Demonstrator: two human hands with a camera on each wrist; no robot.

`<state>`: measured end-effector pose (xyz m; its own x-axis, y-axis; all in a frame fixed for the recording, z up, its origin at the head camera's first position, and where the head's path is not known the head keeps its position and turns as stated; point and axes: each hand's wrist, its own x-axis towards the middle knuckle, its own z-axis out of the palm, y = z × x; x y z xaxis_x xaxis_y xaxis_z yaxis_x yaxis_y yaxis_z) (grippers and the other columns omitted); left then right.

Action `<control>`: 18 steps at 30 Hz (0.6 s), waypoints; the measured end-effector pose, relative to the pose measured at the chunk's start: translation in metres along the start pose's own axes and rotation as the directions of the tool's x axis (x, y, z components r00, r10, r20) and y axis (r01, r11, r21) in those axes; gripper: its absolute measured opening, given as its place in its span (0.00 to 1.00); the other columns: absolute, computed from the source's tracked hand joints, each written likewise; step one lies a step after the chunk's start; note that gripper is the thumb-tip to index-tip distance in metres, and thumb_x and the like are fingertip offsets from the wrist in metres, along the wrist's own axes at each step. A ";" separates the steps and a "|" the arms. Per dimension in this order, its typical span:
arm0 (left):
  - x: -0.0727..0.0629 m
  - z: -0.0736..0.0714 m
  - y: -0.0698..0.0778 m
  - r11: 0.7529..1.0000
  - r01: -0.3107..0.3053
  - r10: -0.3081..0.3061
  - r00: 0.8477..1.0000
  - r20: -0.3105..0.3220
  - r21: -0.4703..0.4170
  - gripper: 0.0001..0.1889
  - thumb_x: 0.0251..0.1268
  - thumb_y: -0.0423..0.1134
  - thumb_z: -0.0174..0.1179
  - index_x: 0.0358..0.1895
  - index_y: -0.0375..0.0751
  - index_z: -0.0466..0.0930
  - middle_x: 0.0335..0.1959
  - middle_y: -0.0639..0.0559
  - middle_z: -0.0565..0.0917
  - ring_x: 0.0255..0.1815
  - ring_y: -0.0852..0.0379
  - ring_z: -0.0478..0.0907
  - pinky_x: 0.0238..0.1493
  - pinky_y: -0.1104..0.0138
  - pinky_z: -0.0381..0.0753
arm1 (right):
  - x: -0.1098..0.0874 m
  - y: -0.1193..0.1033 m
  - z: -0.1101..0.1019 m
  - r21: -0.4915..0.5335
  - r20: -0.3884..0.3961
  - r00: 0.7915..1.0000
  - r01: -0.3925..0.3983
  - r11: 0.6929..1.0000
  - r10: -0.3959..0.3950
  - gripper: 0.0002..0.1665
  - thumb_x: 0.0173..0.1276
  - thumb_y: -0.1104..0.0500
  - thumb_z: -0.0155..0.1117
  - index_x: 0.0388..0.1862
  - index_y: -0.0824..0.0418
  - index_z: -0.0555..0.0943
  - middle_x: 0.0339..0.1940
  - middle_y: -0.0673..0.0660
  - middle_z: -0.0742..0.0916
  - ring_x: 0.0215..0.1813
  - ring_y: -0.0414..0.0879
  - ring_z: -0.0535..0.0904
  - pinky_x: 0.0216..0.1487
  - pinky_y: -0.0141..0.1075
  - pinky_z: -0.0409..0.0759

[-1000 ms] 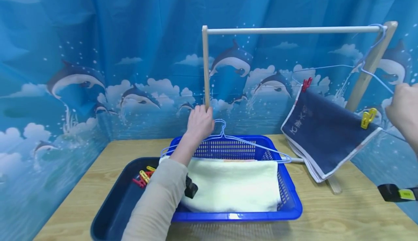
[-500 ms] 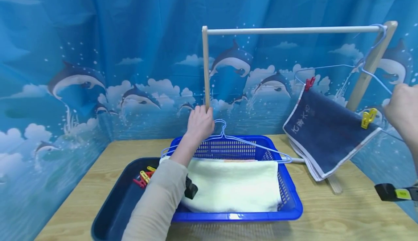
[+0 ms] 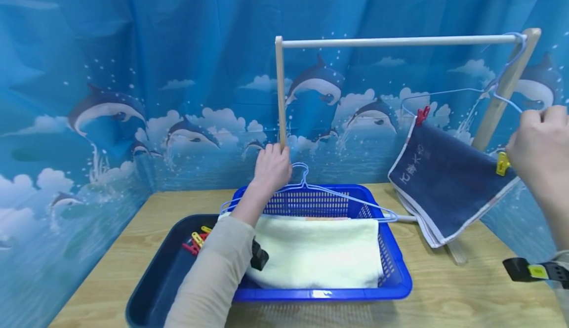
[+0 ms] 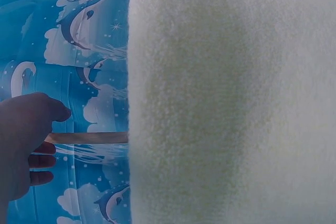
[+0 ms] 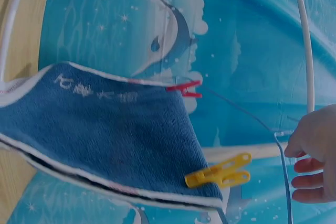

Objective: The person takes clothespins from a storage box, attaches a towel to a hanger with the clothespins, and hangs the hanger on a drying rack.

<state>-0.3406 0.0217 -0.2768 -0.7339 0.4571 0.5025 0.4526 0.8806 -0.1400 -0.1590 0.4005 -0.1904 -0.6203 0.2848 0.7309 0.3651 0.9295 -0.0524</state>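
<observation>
My left hand (image 3: 272,167) grips the left wooden post (image 3: 281,96) of a small clothes rack; the left wrist view shows thumb and fingers around it. My right hand (image 3: 540,143) is at the right side of a light blue wire hanger (image 3: 508,66), its fingertips right beside the wire in the right wrist view. The hanger's hook loops over the right end of the white bar (image 3: 400,41). From it hangs a folded dark blue towel (image 3: 449,180) with white edging, clipped by a red clothespin (image 3: 423,115) and a yellow clothespin (image 3: 503,164).
A blue basket (image 3: 322,294) holds a pale green towel (image 3: 320,254), with more light blue hangers (image 3: 304,185) across its back. To its left, a dark tray (image 3: 151,283) holds several red and yellow clothespins (image 3: 197,239). A dolphin-print curtain (image 3: 191,96) stands behind the wooden table (image 3: 475,293).
My right hand has moved left and slightly down along the hanger, overlapping the yellow clothespin's edge. The hanging towel has swung slightly right. My left hand stays on the post.
</observation>
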 end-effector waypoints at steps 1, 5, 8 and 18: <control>0.000 0.000 0.000 1.000 0.000 0.000 1.000 0.005 0.000 0.24 0.67 0.46 0.51 0.63 0.39 0.69 0.51 0.43 0.74 0.48 0.49 0.69 0.48 0.61 0.71 | -0.001 -0.002 0.001 -0.012 -0.029 0.999 0.035 0.999 -0.035 0.08 0.61 0.73 0.41 0.34 0.82 0.62 0.40 0.79 0.66 0.42 0.73 0.63 0.44 0.62 0.62; 0.000 -0.002 -0.002 1.000 0.007 -0.007 0.999 0.031 0.007 0.24 0.67 0.47 0.50 0.63 0.40 0.68 0.53 0.44 0.74 0.51 0.49 0.69 0.52 0.59 0.70 | -0.006 -0.013 0.003 -0.051 -0.029 0.996 0.087 0.995 -0.089 0.08 0.61 0.70 0.44 0.34 0.77 0.65 0.37 0.76 0.68 0.37 0.72 0.66 0.34 0.62 0.67; -0.001 -0.005 -0.003 1.000 0.009 -0.009 0.999 0.049 0.015 0.24 0.67 0.48 0.50 0.62 0.41 0.69 0.53 0.45 0.75 0.52 0.49 0.69 0.53 0.58 0.69 | -0.009 -0.023 0.006 -0.042 0.006 0.995 0.105 0.994 -0.104 0.09 0.62 0.67 0.48 0.36 0.75 0.69 0.34 0.74 0.72 0.31 0.69 0.69 0.23 0.61 0.68; -0.004 -0.028 0.002 0.999 -0.032 0.032 0.988 0.149 0.000 0.20 0.66 0.51 0.51 0.52 0.42 0.76 0.44 0.48 0.78 0.43 0.52 0.71 0.48 0.59 0.70 | -0.022 -0.057 0.019 0.164 0.193 0.954 0.198 0.966 -0.228 0.11 0.62 0.62 0.55 0.36 0.70 0.76 0.29 0.69 0.80 0.20 0.58 0.73 0.15 0.50 0.66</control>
<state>-0.3221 0.0178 -0.2550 -0.7861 0.4985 0.3654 0.4760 0.8654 -0.1566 -0.1791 0.3453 -0.2162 -0.8089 0.1052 0.5785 0.1164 0.9930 -0.0178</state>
